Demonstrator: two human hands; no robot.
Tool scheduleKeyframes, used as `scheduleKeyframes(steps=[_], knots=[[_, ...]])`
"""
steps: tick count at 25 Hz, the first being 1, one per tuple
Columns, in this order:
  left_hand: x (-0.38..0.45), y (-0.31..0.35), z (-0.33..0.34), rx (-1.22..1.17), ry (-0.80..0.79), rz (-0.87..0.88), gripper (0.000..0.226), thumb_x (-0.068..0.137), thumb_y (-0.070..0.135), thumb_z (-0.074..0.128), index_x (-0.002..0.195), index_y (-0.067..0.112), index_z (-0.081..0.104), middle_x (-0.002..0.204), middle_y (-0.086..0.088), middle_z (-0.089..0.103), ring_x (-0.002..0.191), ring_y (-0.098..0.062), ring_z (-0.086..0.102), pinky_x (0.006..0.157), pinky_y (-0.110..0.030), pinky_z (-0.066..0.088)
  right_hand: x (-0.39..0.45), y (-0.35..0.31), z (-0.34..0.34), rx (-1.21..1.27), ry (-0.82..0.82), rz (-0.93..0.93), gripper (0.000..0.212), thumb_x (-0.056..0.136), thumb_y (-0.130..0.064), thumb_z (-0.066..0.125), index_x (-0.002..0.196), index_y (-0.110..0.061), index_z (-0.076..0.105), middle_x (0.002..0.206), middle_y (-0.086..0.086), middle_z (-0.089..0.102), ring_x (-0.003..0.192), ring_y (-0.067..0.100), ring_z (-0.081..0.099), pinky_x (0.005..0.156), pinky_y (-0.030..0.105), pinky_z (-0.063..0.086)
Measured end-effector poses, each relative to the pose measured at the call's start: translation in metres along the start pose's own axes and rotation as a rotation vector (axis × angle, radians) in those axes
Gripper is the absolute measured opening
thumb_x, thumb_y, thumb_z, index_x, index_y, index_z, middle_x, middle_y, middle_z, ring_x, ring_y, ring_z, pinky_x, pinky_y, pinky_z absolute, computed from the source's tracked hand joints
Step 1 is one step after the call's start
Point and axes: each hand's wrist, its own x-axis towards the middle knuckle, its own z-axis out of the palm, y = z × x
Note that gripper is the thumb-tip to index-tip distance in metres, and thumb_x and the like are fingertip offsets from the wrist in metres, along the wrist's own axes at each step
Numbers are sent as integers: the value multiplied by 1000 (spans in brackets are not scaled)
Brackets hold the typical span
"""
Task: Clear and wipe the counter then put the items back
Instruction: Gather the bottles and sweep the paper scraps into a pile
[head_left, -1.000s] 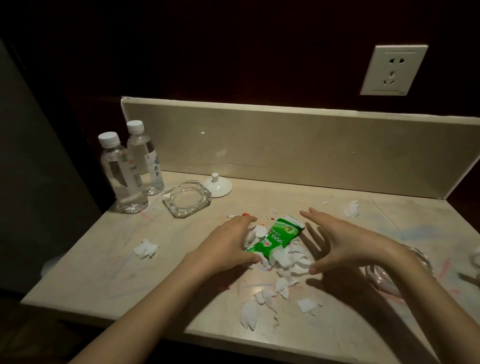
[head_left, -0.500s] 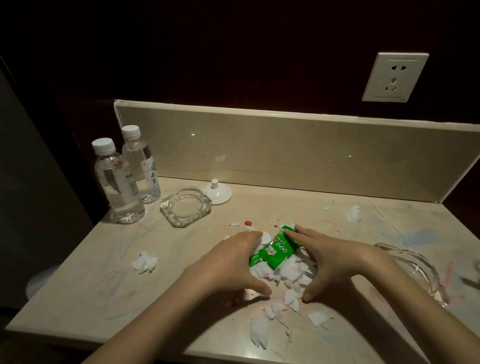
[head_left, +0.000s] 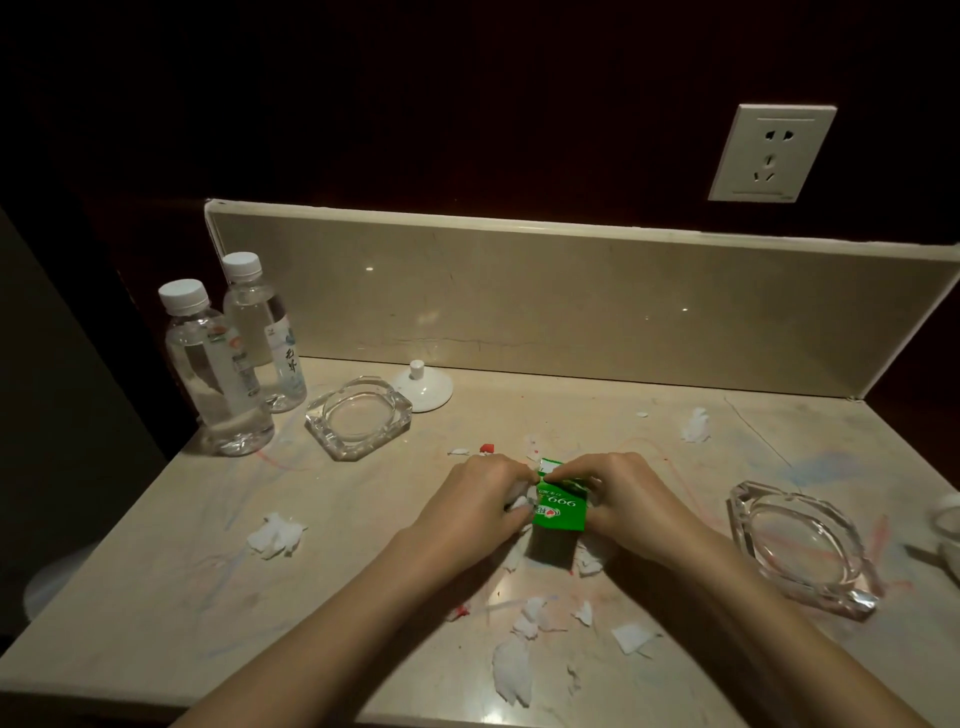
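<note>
A green sachet (head_left: 562, 508) with white print is lifted just off the beige stone counter (head_left: 322, 571) at its middle. My left hand (head_left: 475, 506) and my right hand (head_left: 631, 506) close in on it from both sides, fingers curled round it together with white paper scraps (head_left: 519, 504). More torn white scraps lie nearer me (head_left: 511, 670) and to the left (head_left: 275, 535). Coloured scribbles mark the counter surface.
Two clear water bottles (head_left: 218, 369) stand at the back left beside a square glass ashtray (head_left: 358, 418) and a white lid (head_left: 423, 389). A second glass ashtray (head_left: 802, 548) sits at the right. A scrap (head_left: 695, 426) lies at the back. A wall socket (head_left: 771, 153) is above.
Both hands have drawn together over the pile and gathered the green sachet and scraps between them, lifting the sachet slightly off the counter.
</note>
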Motion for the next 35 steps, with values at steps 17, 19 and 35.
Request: scheduleKeyframes(steps=[17, 19, 35], knots=[[16, -18, 4, -115, 54, -18, 23, 82, 9, 68, 101, 20, 75, 85, -5, 74, 72, -21, 65, 74, -36, 52, 11, -7, 21, -29, 157, -23, 24, 83, -5, 64, 101, -17, 73, 94, 4, 70, 88, 22, 62, 77, 34, 49], [18, -19, -2, -104, 60, -30, 21, 82, 9, 67, 99, 19, 75, 80, -6, 73, 72, -21, 64, 72, -37, 51, 14, -9, 16, -42, 159, -10, 24, 82, -2, 63, 99, -16, 73, 93, 5, 70, 87, 24, 61, 75, 33, 48], [-29, -50, -61, -171, 277, -54, 26, 80, 10, 73, 106, 14, 74, 104, -9, 73, 98, -21, 68, 89, -35, 52, 37, -82, 16, -101, 257, -264, 23, 73, 5, 64, 88, -9, 74, 80, 12, 69, 74, 33, 62, 63, 44, 50]])
